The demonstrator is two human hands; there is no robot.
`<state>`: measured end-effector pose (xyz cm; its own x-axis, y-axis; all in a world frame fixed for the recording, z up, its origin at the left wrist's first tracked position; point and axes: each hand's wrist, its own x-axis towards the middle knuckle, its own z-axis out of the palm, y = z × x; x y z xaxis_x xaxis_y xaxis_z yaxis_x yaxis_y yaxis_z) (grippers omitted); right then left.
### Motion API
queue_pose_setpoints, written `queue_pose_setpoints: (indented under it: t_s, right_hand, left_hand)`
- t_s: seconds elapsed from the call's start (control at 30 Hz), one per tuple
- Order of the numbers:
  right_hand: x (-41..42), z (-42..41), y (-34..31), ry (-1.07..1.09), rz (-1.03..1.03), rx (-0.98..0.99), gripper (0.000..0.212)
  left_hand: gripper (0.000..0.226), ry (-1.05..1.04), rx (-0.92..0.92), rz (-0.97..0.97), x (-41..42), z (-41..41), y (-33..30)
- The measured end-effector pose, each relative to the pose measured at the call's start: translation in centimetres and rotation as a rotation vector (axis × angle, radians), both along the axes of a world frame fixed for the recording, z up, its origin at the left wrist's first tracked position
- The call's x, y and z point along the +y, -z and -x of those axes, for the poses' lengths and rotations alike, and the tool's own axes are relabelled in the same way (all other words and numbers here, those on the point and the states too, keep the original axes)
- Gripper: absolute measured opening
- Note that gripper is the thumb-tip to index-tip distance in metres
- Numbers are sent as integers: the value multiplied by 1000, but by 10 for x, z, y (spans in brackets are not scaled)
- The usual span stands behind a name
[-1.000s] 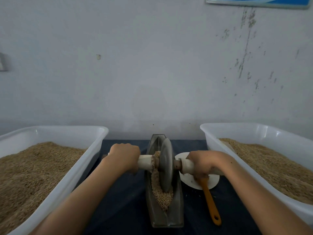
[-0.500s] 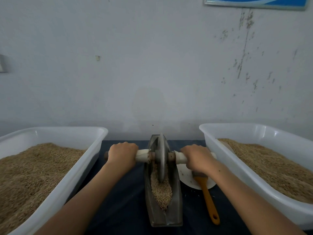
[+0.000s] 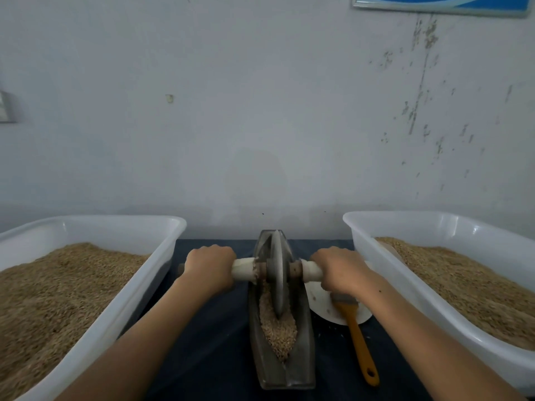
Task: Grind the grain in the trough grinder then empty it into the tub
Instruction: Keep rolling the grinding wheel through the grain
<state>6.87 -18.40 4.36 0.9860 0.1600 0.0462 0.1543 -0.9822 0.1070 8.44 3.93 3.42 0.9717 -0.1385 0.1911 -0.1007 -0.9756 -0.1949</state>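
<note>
both hands, left hand (image 3: 209, 267) and right hand (image 3: 338, 269), grasp the wheel axle (image 3: 243, 270) at the trough (image 3: 282, 371) far end.

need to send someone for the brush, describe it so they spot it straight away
Between the two white tubs of grain, a metal trough grinder sits on the dark table. Just right of it lies a white plate, with the brush resting across it. Its orange handle, hole at the near end, is the only bright colour there.
</note>
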Motion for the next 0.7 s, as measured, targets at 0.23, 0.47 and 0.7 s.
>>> queue_pose_setpoints:
  t_s: [0.23,0.47,0.7]
  right_hand:
    - [-1,0,-2,-15,26,42,27]
    - [-6,7,-16,58,-47,414,40]
    - [-1,-3,2,16,17,-19,22]
  left_hand:
    - [31,18,-1,-9,2,0,2]
    - [44,26,243,-44,4,3,-10]
    - [28,-2,-32,25,0,-2,3]
